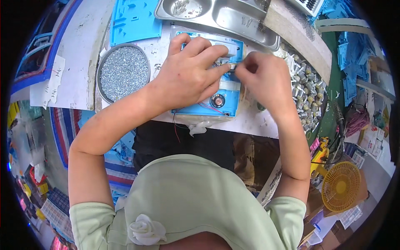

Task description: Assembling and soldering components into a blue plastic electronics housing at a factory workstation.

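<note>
A blue plastic housing (204,109) lies on the bench in front of me, with a small round black speaker (217,100) and thin red wires in its near part. Over its middle, my left hand (191,73) is closed, its fingers curled and fingertips at a small white and metal part (231,66); its thumb is hidden. From the right, my right hand (264,77) meets the same spot with thumb and forefinger pinched at the housing's right edge. What lies between those fingertips is too small and covered to make out.
Left of the housing stands a round metal bowl (125,71) full of screws. A blue panel (136,23) lies behind it. A compartmented steel tray (237,21) with small parts spans the back. Many small white and metal motors (306,93) are heaped at the right, beside a board (300,37).
</note>
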Motion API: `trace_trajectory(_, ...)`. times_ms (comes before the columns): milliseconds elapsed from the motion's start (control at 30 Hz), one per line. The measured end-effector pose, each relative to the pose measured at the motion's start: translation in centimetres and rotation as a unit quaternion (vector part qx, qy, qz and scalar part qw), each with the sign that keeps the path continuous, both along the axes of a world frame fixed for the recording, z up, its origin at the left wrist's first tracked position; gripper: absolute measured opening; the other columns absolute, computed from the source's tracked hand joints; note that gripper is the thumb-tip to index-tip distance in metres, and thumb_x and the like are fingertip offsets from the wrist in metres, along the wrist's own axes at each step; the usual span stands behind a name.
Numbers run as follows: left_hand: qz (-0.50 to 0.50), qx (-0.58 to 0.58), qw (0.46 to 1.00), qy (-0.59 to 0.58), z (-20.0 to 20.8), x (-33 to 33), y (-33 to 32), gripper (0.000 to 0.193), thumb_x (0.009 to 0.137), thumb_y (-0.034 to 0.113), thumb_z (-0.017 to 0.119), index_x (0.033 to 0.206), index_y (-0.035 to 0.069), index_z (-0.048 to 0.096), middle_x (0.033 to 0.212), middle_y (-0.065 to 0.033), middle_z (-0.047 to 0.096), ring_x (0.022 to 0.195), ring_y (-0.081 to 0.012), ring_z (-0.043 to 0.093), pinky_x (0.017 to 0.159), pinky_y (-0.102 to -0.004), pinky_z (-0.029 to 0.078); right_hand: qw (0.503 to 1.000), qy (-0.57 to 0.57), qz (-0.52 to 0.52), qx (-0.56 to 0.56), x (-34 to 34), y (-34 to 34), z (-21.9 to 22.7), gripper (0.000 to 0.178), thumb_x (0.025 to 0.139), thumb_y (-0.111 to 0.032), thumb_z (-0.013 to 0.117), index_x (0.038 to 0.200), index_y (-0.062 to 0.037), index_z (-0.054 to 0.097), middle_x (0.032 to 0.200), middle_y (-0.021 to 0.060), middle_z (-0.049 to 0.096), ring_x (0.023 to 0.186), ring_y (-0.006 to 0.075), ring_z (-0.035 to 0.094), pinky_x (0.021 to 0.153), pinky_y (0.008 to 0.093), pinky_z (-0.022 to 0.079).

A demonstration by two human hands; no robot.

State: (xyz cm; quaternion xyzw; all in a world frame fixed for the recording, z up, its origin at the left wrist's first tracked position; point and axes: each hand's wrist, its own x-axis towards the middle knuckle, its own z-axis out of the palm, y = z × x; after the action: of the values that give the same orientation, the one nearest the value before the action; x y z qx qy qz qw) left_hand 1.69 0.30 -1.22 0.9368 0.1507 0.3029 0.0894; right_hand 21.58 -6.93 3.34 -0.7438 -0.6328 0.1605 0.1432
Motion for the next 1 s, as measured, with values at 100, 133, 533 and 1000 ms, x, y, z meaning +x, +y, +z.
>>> trace_trajectory(100, -0.005, -0.005, 1.0, 0.0, -0.1, 0.0, 0.0, 0.035, 0.073, 0.017, 0.074, 0.108, 0.017, 0.076, 0.119, -0.0035, 0.062, 0.109, -0.0268, 0.056, 0.1, -0.0464, 0.031, 0.977, 0.191, -0.074, -0.063, 1.6, 0.0, -1.1, 0.027, 0.076, -0.024, 0.072, 0.074, 0.0032, 0.07, 0.072, 0.0202, 0.069, 0.067, 0.0347, 0.069, 0.063, 0.0451, 0.053)
trace_trajectory(133, -0.005, -0.008, 1.0, 0.0, -0.1, 0.1, 0.0, 0.034, 0.073, 0.017, 0.074, 0.108, 0.017, 0.076, 0.119, -0.0036, 0.062, 0.109, -0.0267, 0.056, 0.1, -0.0464, 0.031, 0.986, 0.15, -0.057, -0.048, 1.6, -0.1, -1.2, 0.026, 0.077, -0.023, 0.072, 0.074, 0.0027, 0.07, 0.073, 0.0198, 0.069, 0.068, 0.0344, 0.07, 0.064, 0.0451, 0.053)
trace_trajectory(533, -0.011, -0.075, 0.996, -0.048, -0.3, 0.1, 0.5, 0.031, 0.075, 0.015, 0.076, 0.106, 0.013, 0.073, 0.113, -0.0058, 0.061, 0.1, -0.0264, 0.058, 0.093, -0.0442, 0.038, 0.994, 0.075, 0.024, -0.075, 0.9, 0.4, 1.1, 0.022, 0.086, -0.018, 0.068, 0.081, 0.0025, 0.072, 0.077, 0.0144, 0.072, 0.066, 0.0275, 0.071, 0.061, 0.0397, 0.056)
trace_trajectory(1000, -0.054, -0.029, 0.997, -0.055, -0.4, 1.4, 3.6, 0.016, 0.079, 0.014, 0.076, 0.088, 0.009, 0.065, 0.108, -0.0082, 0.061, 0.092, -0.0293, 0.063, 0.077, -0.0413, 0.052, 0.991, 0.128, -0.022, 0.043, 0.1, -1.2, -2.6, 0.024, 0.084, -0.021, 0.078, 0.097, -0.0046, 0.066, 0.062, 0.0075, 0.065, 0.054, 0.0199, 0.063, 0.053, 0.0335, 0.048)
